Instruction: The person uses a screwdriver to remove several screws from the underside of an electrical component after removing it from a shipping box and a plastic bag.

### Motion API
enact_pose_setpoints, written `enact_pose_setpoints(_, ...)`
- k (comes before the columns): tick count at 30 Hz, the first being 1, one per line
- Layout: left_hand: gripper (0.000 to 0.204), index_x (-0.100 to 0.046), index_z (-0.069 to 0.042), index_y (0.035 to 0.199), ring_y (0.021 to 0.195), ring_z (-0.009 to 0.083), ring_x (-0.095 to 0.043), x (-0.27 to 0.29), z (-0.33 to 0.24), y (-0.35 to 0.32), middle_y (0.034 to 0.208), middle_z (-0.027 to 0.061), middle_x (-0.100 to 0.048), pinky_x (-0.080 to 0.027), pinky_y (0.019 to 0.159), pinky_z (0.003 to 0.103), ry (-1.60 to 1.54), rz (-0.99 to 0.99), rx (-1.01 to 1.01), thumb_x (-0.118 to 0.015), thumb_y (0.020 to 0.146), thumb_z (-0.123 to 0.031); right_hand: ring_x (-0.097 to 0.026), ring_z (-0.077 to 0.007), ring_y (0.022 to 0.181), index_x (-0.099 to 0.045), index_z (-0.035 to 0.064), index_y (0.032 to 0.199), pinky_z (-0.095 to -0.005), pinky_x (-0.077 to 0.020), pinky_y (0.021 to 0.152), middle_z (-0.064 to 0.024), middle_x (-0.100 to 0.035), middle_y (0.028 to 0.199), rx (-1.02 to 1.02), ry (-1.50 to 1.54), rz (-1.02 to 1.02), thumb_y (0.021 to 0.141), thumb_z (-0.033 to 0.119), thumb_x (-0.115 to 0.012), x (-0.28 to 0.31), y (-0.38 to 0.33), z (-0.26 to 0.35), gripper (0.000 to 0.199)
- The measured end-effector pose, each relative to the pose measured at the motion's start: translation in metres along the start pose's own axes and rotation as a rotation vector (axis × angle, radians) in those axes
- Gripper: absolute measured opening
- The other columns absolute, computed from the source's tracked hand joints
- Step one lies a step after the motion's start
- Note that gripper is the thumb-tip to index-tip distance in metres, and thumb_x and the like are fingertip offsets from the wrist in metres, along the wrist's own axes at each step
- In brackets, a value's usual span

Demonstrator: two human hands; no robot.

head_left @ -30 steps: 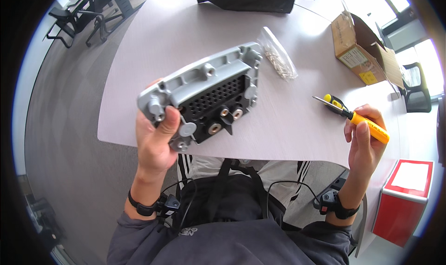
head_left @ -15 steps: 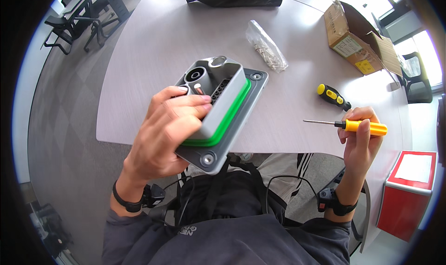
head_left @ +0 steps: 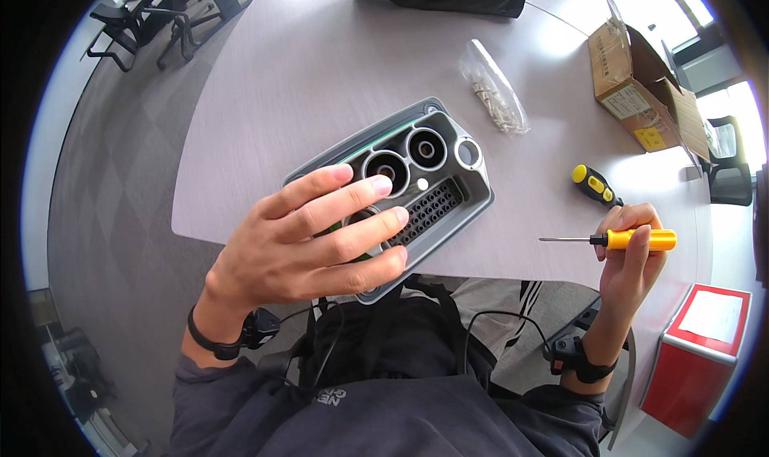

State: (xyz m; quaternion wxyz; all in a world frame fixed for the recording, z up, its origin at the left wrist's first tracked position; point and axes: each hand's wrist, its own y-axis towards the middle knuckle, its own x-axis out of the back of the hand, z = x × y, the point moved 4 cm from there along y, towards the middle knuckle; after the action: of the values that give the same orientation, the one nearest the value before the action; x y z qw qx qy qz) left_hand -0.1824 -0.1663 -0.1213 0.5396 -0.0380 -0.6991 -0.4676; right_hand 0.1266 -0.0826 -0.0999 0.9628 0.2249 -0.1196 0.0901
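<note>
Head view: a pale grey table [head_left: 304, 80] carries a bag of small parts [head_left: 494, 98], a cardboard box [head_left: 641, 88] and a spare screwdriver [head_left: 593, 185]. The left hand [head_left: 308, 245] lies fingers wrapped over a grey connector housing [head_left: 432, 181], held above the table's near edge. The right hand [head_left: 633, 253] is closed on a yellow-handled screwdriver [head_left: 617, 239], its blade pointing left.

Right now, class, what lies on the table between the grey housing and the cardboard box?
In the head view, a clear bag of small pale parts lies between the grey housing and the cardboard box.
</note>
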Motion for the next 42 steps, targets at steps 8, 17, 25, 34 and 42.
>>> enact_pose_setpoints(8,0.032,-0.053,-0.035,0.108,0.129,0.0117,-0.044,-0.005,0.006,-0.024,0.131,-0.0146,-0.052,-0.028,0.118,0.034,0.026,0.024,-0.042,-0.07,0.083,-0.025,-0.048,-0.0089,0.052,-0.051,0.0028,0.085,-0.0194,-0.0347,0.048,-0.0047,-0.05,0.063,0.01,0.045,0.041,0.093,0.052,-0.053,-0.024,0.007,0.014,0.05)
enact_pose_setpoints(17,0.051,-0.051,-0.036,0.128,0.138,0.0236,-0.031,0.006,0.017,-0.032,0.144,-0.0049,-0.042,-0.028,0.117,0.041,-0.249,0.107,0.114,-0.069,0.082,-0.021,-0.049,-0.0119,0.052,-0.051,0.0041,0.084,-0.0212,-0.0383,0.047,-0.0062,-0.052,0.062,0.125,0.151,0.076,0.091,0.063,-0.046,-0.056,-0.003,0.025,0.06)
enact_pose_setpoints(25,0.11,-0.031,0.001,0.139,0.134,0.0416,-0.036,-0.012,0.014,-0.014,0.14,0.0247,-0.042,-0.019,0.113,0.052,-0.296,-0.1,0.446,-0.085,0.06,-0.053,-0.056,-0.014,0.054,-0.051,0.0035,0.085,-0.0219,-0.0455,0.051,-0.012,-0.061,0.065,0.017,0.125,0.042,0.086,0.039,-0.07,-0.091,-0.002,0.027,0.04)
enact_pose_setpoints(34,0.112,-0.032,0.002,0.138,0.13,0.038,-0.043,-0.018,0.02,-0.016,0.131,0.0219,-0.052,-0.018,0.114,0.051,-0.295,-0.123,0.464,-0.091,0.053,-0.04,-0.049,-0.0163,0.05,-0.045,0.0119,0.085,-0.0251,-0.0406,0.047,-0.0077,-0.054,0.061,0.292,0.122,0.144,0.093,0.029,-0.039,-0.119,0.003,0.034,0.02)
enact_pose_setpoints(42,0.107,-0.035,0.001,0.135,0.126,0.0356,-0.048,-0.023,0.024,-0.019,0.128,0.0216,-0.055,-0.021,0.113,0.048,-0.351,-0.182,0.46,-0.093,0.051,-0.032,-0.057,-0.021,0.05,-0.044,0.0108,0.087,-0.0267,-0.0374,0.047,-0.0059,-0.047,0.061,0.392,0.138,0.107,0.097,0.032,-0.035,-0.139,-0.001,0.031,0.026)
